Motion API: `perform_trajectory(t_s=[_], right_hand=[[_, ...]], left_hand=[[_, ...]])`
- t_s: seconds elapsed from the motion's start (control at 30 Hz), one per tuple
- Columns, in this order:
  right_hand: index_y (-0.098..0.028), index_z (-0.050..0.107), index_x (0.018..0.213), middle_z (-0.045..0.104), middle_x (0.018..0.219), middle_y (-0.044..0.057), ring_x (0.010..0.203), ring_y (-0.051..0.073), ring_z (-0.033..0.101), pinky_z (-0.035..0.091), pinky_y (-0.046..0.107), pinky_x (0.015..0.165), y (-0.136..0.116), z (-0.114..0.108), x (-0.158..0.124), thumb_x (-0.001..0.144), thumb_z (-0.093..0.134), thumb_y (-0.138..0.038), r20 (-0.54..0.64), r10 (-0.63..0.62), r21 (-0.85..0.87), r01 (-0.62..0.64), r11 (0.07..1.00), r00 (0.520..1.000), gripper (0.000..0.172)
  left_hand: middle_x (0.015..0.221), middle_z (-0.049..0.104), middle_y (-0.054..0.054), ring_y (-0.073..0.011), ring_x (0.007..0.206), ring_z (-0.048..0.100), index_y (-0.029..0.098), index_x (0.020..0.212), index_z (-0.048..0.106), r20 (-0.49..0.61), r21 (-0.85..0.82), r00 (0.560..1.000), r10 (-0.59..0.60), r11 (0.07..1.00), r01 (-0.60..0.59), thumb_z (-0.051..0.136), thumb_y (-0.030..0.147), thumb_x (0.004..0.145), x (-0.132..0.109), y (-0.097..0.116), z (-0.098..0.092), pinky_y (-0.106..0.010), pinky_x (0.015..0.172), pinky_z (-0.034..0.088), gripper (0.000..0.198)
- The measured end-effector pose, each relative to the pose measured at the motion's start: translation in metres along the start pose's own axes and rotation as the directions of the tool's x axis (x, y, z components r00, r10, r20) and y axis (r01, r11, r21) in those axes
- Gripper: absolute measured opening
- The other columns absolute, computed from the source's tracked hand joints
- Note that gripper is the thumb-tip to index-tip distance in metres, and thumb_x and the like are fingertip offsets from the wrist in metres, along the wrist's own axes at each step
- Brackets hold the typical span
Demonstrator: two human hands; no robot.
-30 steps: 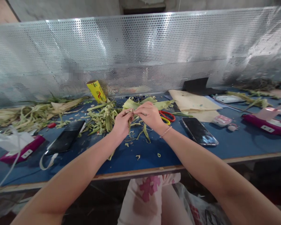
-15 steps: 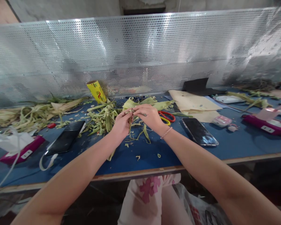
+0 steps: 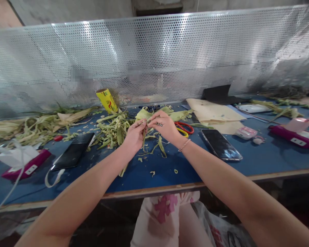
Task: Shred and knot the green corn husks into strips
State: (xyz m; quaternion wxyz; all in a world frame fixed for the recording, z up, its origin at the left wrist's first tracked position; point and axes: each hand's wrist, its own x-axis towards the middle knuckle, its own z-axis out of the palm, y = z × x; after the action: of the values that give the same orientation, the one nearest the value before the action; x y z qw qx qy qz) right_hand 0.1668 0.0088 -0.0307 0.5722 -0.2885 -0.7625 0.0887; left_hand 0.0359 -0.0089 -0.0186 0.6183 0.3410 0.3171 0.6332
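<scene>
In the head view, my left hand (image 3: pixel 135 134) is closed in a pinch on a thin pale-green strip of plant husk that hangs below its fingers. My right hand (image 3: pixel 166 127) is beside it, its fingertips pinching the upper part of the same strip. The fingers hide most of the piece. Just left of them lies a heap of twisted green husk pieces (image 3: pixel 115 130). Behind my hands are broad pale-green leaves (image 3: pixel 144 113). Scissors with red and yellow handles (image 3: pixel 186 128) rest beside my right hand.
Phones (image 3: pixel 73 151) (image 3: pixel 221 144) flank my arms on the blue table (image 3: pixel 144 178). A yellow tube (image 3: pixel 106 100) leans near the perforated metal screen (image 3: pixel 157 51). More husks (image 3: pixel 41 127) lie left. Brown paper (image 3: pixel 213 111) and purple power strips (image 3: pixel 296 137) (image 3: pixel 28 166) are also there.
My right hand's fingers have shifted slightly up and away from my left fingertips. The whole view has moved a little; both hands still pinch the strip.
</scene>
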Motion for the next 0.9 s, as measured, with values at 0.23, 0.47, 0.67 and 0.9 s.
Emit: perform_trajectory(t_s=[0.23, 0.47, 0.67, 0.9], right_hand=[[-0.019, 0.069, 0.064, 0.049, 0.089, 0.004, 0.083, 0.013, 0.052, 0.047, 0.027, 0.071, -0.0013, 0.0028, 0.002, 0.065, 0.067, -0.013, 0.017, 0.22, 0.057, -0.22, 0.974, 0.975, 0.006], [-0.018, 0.066, 0.063, 0.056, 0.074, 0.001, 0.068, 0.01, 0.052, 0.044, 0.025, 0.062, -0.0051, -0.0004, 0.0028, 0.068, 0.064, -0.013, 0.047, 0.211, 0.088, -0.214, 0.973, 0.976, 0.007], [-0.018, 0.066, 0.063, 0.061, 0.071, 0.0, 0.069, 0.011, 0.054, 0.044, 0.025, 0.066, -0.0064, 0.0, 0.0015, 0.07, 0.061, -0.012, 0.14, 0.154, 0.057, -0.163, 0.985, 0.978, 0.01], [-0.018, 0.064, 0.065, 0.061, 0.071, 0.001, 0.068, 0.011, 0.055, 0.044, 0.024, 0.065, -0.0046, -0.0008, 0.0011, 0.071, 0.059, -0.013, 0.146, 0.13, 0.02, -0.135, 0.991, 0.981, 0.009]], left_hand=[[0.055, 0.056, 0.003, -0.0048, 0.05, 0.049, 0.012, 0.065, 0.061, 0.034, 0.039, 0.998, 0.053, 0.998, -0.055, 0.069, 0.006, 0.058, 0.0024, -0.0027, -0.0022, -0.018, 0.05, 0.036, 0.013], [0.055, 0.055, 0.003, -0.003, 0.048, 0.046, 0.012, 0.064, 0.061, 0.004, 0.041, 0.997, 0.082, 0.996, -0.082, 0.064, 0.005, 0.062, 0.0053, -0.0018, -0.0059, -0.015, 0.049, 0.037, 0.008], [0.063, 0.06, 0.001, -0.0023, 0.048, 0.046, 0.011, 0.063, 0.061, 0.002, 0.047, 0.997, 0.079, 0.996, -0.079, 0.062, 0.004, 0.064, 0.0047, 0.0008, -0.0049, -0.015, 0.047, 0.037, 0.007], [0.059, 0.058, 0.002, -0.0023, 0.047, 0.046, 0.011, 0.064, 0.06, -0.009, 0.008, 1.0, 0.028, 1.0, -0.028, 0.064, 0.005, 0.063, 0.004, 0.0025, -0.0038, -0.014, 0.048, 0.038, 0.008]])
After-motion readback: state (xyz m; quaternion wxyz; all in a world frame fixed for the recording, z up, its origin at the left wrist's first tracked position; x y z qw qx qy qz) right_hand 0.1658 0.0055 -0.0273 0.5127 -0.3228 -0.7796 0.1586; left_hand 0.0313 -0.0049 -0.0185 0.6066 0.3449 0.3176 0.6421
